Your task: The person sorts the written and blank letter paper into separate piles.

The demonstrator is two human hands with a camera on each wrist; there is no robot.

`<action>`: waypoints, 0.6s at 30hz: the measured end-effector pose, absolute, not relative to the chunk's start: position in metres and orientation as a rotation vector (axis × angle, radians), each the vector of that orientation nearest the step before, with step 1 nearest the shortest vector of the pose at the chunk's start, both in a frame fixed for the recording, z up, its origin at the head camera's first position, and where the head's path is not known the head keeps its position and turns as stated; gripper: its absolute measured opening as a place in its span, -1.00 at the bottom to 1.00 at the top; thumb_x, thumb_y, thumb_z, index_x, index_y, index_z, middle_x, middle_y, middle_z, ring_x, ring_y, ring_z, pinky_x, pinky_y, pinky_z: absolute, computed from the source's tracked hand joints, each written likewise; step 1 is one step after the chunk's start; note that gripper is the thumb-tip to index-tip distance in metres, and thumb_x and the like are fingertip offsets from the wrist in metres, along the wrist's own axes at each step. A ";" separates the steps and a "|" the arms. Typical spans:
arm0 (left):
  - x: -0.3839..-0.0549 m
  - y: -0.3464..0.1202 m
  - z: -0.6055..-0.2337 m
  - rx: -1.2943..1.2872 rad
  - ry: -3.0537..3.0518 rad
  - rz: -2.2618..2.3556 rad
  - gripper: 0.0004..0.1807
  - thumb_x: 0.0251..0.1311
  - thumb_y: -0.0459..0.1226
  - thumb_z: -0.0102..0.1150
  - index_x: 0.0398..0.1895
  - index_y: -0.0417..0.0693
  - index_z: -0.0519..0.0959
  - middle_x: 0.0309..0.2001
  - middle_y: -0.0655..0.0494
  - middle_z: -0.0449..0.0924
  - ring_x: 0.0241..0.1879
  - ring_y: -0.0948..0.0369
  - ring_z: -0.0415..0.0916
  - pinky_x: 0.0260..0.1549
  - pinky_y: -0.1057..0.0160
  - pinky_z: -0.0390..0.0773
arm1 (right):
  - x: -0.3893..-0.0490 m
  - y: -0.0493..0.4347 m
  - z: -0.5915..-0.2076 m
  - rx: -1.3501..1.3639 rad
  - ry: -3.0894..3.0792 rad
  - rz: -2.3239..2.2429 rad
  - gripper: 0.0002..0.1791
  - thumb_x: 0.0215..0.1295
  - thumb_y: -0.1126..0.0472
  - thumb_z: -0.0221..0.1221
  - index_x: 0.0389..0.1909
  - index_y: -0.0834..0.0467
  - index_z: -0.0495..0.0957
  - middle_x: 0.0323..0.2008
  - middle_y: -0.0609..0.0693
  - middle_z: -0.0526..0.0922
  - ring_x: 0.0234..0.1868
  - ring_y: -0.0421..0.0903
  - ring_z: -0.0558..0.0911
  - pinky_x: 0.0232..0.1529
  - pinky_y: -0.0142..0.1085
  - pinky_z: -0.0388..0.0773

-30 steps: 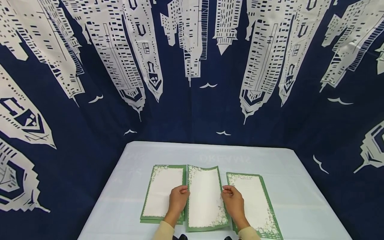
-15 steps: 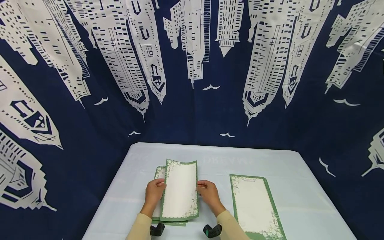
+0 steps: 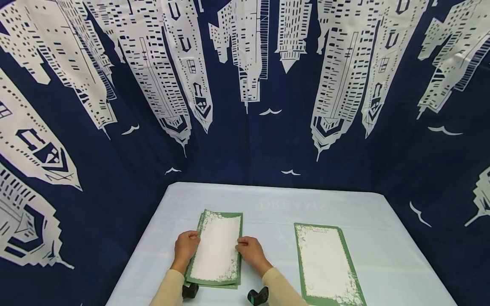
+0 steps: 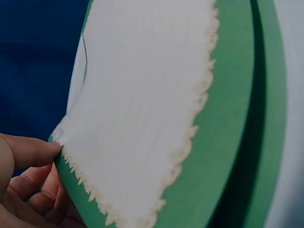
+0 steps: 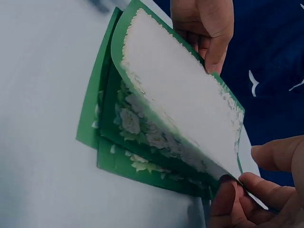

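Observation:
A sheet of floral-bordered paper [image 3: 216, 246], white with a green edge, lies curved over a small pile of similar green-edged sheets [image 5: 88, 114]. My left hand [image 3: 186, 247] pinches its left edge; in the left wrist view the thumb [image 4: 33, 151] lies on top with fingers curled beneath. At the opposite edge my right hand [image 3: 250, 251] pinches the paper between fingertips, seen low in the right wrist view. One corner of the sheet is lifted off the pile there, and the sheets below are slightly fanned out.
A second pile of green-bordered paper [image 3: 327, 263] lies to the right on the white-covered table [image 3: 275, 233]. A dark blue curtain [image 3: 245, 148] with white building prints hangs behind the table. Black wrist devices [image 3: 258, 296] sit on both wrists.
Both hands have carried the sheet leftward from beside the right pile and lowered it over the left pile. The right pile now lies uncovered by the hand.

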State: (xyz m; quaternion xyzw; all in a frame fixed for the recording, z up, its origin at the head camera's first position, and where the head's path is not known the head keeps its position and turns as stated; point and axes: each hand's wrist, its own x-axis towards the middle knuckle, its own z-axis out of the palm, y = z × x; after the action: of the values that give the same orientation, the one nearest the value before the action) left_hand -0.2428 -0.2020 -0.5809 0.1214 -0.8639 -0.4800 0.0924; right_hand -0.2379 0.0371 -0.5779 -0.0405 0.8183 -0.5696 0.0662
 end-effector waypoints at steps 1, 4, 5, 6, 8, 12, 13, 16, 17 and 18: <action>-0.243 -0.202 -0.583 0.363 -2.565 -1.405 -0.79 0.25 -0.42 0.23 -0.11 -0.38 0.70 -0.20 -0.23 0.72 -0.19 -0.11 0.66 -0.26 -0.01 0.63 | -0.237 0.036 -0.579 -0.120 2.475 -1.703 -0.72 0.32 0.33 0.25 -0.03 0.44 0.63 -0.22 0.11 0.69 -0.23 -0.06 0.64 -0.22 -0.18 0.62; -0.243 -0.202 -0.586 0.375 -2.567 -1.355 -0.81 0.21 -0.43 0.25 -0.17 -0.39 0.70 -0.27 -0.20 0.73 -0.28 -0.08 0.68 -0.34 0.02 0.62 | -0.235 0.037 -0.583 -0.113 2.503 -1.663 -0.71 0.33 0.29 0.25 -0.03 0.42 0.64 -0.16 0.16 0.69 -0.16 0.03 0.65 -0.15 -0.09 0.61; -0.243 -0.202 -0.587 0.381 -2.567 -1.346 -0.82 0.20 -0.44 0.25 -0.18 -0.39 0.70 -0.29 -0.20 0.73 -0.30 -0.08 0.68 -0.35 0.03 0.62 | -0.235 0.037 -0.584 -0.110 2.510 -1.648 -0.70 0.34 0.28 0.24 -0.02 0.41 0.64 -0.14 0.17 0.68 -0.14 0.06 0.64 -0.14 -0.06 0.61; -0.243 -0.202 -0.588 0.382 -2.569 -1.337 -0.82 0.19 -0.44 0.25 -0.19 -0.40 0.70 -0.31 -0.20 0.73 -0.32 -0.07 0.68 -0.37 0.02 0.61 | -0.235 0.038 -0.585 -0.109 2.514 -1.638 -0.70 0.35 0.27 0.24 -0.01 0.40 0.64 -0.13 0.18 0.68 -0.12 0.08 0.64 -0.12 -0.04 0.60; -0.242 -0.201 -0.588 0.392 -2.569 -1.321 -0.82 0.17 -0.45 0.25 -0.20 -0.41 0.70 -0.34 -0.19 0.73 -0.35 -0.07 0.68 -0.38 0.01 0.61 | -0.234 0.039 -0.586 -0.117 2.517 -1.632 -0.68 0.36 0.25 0.23 0.01 0.39 0.63 -0.11 0.17 0.68 -0.09 0.10 0.63 -0.10 -0.03 0.59; -0.241 -0.201 -0.588 0.417 -2.572 -1.269 -0.82 0.15 -0.44 0.26 -0.20 -0.38 0.70 -0.37 -0.14 0.73 -0.38 -0.05 0.66 -0.36 -0.02 0.59 | -0.232 0.043 -0.585 -0.105 2.498 -1.635 -0.68 0.36 0.25 0.22 0.03 0.37 0.62 -0.15 0.09 0.66 -0.14 0.02 0.62 -0.14 -0.09 0.58; -0.240 -0.201 -0.588 0.422 -2.573 -1.249 -0.82 0.15 -0.44 0.26 -0.21 -0.38 0.70 -0.38 -0.13 0.73 -0.40 -0.04 0.66 -0.37 -0.03 0.59 | -0.232 0.044 -0.585 -0.095 2.494 -1.638 -0.68 0.35 0.26 0.22 0.03 0.37 0.61 -0.16 0.06 0.65 -0.16 0.00 0.61 -0.15 -0.11 0.58; -0.239 -0.200 -0.587 0.442 -2.584 -1.199 -0.81 0.16 -0.41 0.28 -0.19 -0.34 0.70 -0.39 -0.07 0.72 -0.43 0.01 0.63 -0.39 0.00 0.57 | -0.231 0.051 -0.583 -0.080 2.501 -1.631 -0.68 0.33 0.26 0.22 0.02 0.37 0.61 -0.20 0.02 0.64 -0.21 -0.07 0.58 -0.18 -0.15 0.56; -0.238 -0.200 -0.585 0.440 -2.589 -1.184 -0.81 0.16 -0.40 0.29 -0.18 -0.34 0.70 -0.39 -0.07 0.71 -0.44 0.02 0.62 -0.42 0.01 0.56 | -0.230 0.054 -0.583 -0.083 2.500 -1.634 -0.68 0.33 0.26 0.22 0.02 0.37 0.61 -0.20 0.02 0.64 -0.21 -0.07 0.59 -0.18 -0.15 0.57; -0.237 -0.199 -0.584 0.435 -2.594 -1.175 -0.80 0.18 -0.38 0.29 -0.16 -0.34 0.70 -0.38 -0.06 0.71 -0.45 0.04 0.61 -0.44 0.02 0.56 | -0.229 0.058 -0.583 -0.081 2.503 -1.632 -0.68 0.34 0.26 0.22 0.03 0.37 0.61 -0.20 0.01 0.64 -0.22 -0.09 0.60 -0.18 -0.16 0.57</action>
State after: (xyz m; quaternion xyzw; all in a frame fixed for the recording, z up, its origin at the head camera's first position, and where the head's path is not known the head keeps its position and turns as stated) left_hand -0.2372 -0.1994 -0.5838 0.1496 -0.8928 -0.4045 0.1302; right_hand -0.2294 0.0583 -0.5832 -0.0270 0.8350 -0.5443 0.0762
